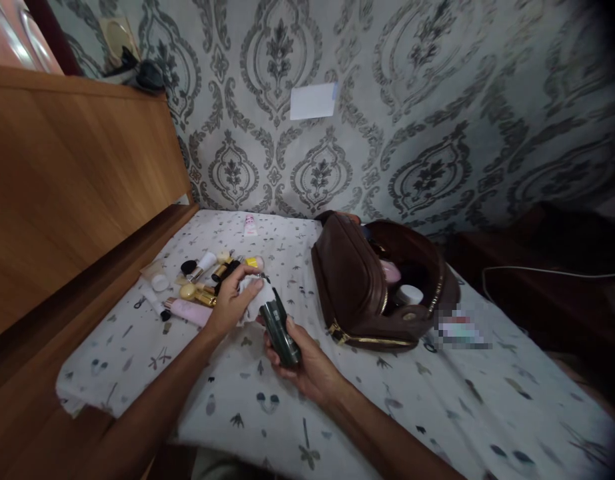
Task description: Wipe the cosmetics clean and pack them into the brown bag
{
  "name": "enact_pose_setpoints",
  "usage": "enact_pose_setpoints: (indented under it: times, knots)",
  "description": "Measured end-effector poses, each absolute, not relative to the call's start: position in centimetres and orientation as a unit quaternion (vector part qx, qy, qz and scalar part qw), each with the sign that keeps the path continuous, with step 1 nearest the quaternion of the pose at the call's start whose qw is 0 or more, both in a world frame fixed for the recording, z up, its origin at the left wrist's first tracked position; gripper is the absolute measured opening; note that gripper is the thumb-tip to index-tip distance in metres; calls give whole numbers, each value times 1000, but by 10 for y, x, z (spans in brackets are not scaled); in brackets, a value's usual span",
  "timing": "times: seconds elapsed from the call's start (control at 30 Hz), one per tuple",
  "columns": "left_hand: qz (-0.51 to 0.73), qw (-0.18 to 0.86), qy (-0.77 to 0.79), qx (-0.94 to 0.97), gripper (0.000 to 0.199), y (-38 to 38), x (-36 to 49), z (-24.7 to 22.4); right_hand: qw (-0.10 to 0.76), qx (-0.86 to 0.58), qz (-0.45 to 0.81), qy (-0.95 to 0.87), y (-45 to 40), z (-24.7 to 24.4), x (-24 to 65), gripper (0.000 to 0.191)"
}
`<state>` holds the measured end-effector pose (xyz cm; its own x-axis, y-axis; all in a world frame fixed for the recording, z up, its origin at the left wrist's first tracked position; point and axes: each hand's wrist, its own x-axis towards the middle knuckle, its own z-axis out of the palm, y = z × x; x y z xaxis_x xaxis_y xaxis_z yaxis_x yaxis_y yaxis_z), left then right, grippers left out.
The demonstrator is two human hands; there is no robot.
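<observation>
A dark green bottle [282, 337] is tilted in my right hand [305, 360], whose fingers wrap round its lower part. White crumpled cloth or tissue [251, 300] is gripped by my left hand [233, 300] and pressed to the bottle's upper end. Just left of that hand lie a pink tube [190, 311], a gold-coloured bottle [206, 297], a white tube [205, 263] and several other small cosmetics. To the right a brown leather bag [347, 273] stands unzipped, with a white-lidded container [409, 294] and a pink item [390, 271] inside.
The items rest on a patterned white cloth [267, 413]. A small pink-and-white tube [250, 225] lies near the wall. Wooden furniture [82, 180] borders the left side. A blurred-out packet [462, 328] is right of the bag, and a white cable [547, 269] runs at the far right.
</observation>
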<state>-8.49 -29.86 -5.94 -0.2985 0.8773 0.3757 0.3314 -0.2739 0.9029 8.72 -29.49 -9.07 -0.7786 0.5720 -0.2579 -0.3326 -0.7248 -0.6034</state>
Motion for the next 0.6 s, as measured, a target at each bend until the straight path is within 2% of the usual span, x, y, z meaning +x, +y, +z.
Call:
enact_pose_setpoints:
  times: [0.07,0.2,0.27,0.43,0.6]
  knots:
    - [575,267,534,560,32,-300,-85,-59,241,-209,910,-266,-294,-92,88,50]
    - [533,330,498,599,62,-303,-82,-59,221,-197,919,-260,-295,-94,89,54]
    - [522,353,493,599,69,-304,-80,-59,211,-201,923,-250,-295,-94,89,53]
    - [544,354,504,569,60,-303,-77,-61,220,-207,922,-243,-294,-94,89,55]
    - [557,348,520,547,42,-301,-81,-64,276,-198,903,-263,-294,-94,90,50]
